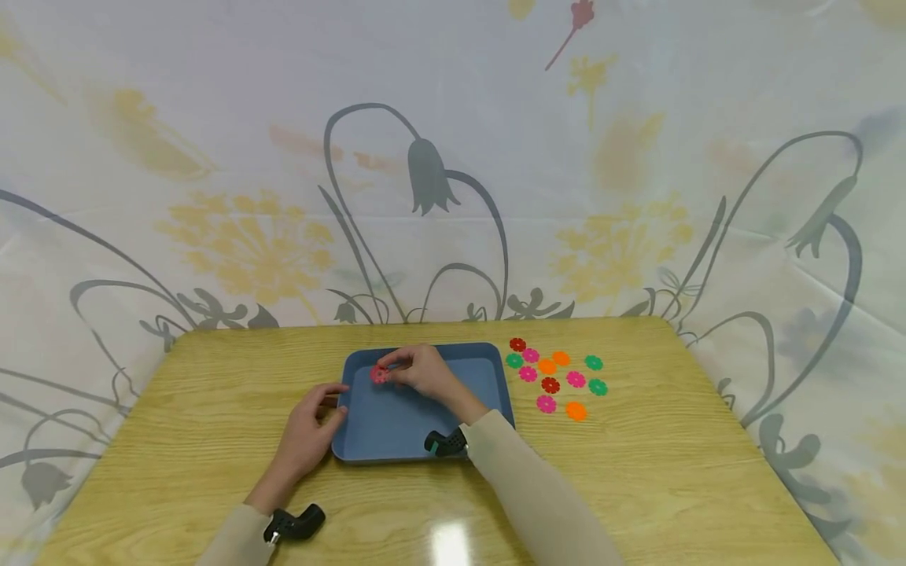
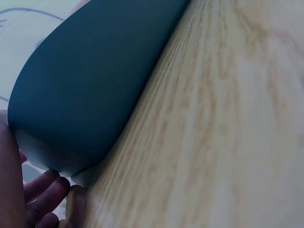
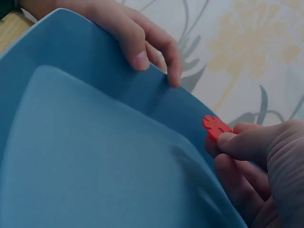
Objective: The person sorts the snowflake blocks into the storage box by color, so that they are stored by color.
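A shallow blue tray [image 1: 418,440] lies on the wooden table in the head view. Over its far left part, my right hand [image 1: 423,371] pinches a red flower-shaped plastic disc [image 3: 214,127] between thumb and fingers. The disc's notched edge sticks out past the fingertips in the right wrist view. My left hand [image 1: 307,428] holds the tray's left rim, its thumb and index finger over the edge. Other left fingers [image 2: 47,194] curl against the outer wall in the left wrist view.
Right of the tray lie several loose flower-shaped discs: red [image 1: 550,385], pink [image 1: 546,404], orange [image 1: 576,411] and green [image 1: 598,387]. A patterned cloth [image 1: 439,259] hangs behind the wooden table [image 1: 672,472]. Black wrist cameras [image 1: 300,523] sit on both wrists.
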A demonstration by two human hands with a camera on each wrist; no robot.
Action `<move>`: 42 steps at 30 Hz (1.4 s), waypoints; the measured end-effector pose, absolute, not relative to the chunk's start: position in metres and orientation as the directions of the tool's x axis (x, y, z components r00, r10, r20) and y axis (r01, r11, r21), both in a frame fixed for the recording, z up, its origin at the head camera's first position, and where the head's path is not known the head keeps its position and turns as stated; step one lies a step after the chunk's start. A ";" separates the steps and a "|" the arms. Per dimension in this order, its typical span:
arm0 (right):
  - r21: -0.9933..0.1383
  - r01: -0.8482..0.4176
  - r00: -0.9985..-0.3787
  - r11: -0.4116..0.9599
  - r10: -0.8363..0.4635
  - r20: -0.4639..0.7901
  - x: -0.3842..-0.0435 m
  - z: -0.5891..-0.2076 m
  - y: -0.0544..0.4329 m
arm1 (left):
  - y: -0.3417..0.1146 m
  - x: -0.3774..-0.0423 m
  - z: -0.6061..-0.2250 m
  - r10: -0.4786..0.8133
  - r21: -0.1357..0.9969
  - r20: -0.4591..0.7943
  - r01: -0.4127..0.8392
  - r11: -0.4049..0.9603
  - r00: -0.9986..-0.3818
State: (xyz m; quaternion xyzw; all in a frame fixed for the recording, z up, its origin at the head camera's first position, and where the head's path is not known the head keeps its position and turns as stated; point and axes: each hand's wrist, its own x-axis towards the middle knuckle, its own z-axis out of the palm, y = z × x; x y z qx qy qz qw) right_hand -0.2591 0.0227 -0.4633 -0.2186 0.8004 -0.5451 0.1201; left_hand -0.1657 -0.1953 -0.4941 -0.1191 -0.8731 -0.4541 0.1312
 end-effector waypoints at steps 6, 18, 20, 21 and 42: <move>-0.909 -0.221 -0.874 0.353 -0.486 0.023 -0.261 -0.469 0.021 | -0.196 -0.167 -0.496 0.089 0.769 0.330 0.323 0.552 -0.940; -0.874 -0.232 -0.891 0.428 -0.454 0.014 -0.264 -0.480 0.016 | -0.196 -0.166 -0.497 0.088 0.766 0.329 0.320 0.557 -0.940; -0.884 -0.223 -0.895 0.411 -0.446 0.018 -0.264 -0.481 0.016 | -0.196 -0.166 -0.496 0.089 0.767 0.328 0.320 0.557 -0.941; -0.890 -0.216 -0.897 0.401 -0.441 0.019 -0.264 -0.482 0.016 | -0.196 -0.166 -0.496 0.089 0.767 0.327 0.319 0.557 -0.941; -0.899 -0.172 -0.912 0.403 -0.409 -0.008 -0.263 -0.482 0.014 | -0.196 -0.165 -0.493 0.090 0.762 0.324 0.316 0.565 -0.942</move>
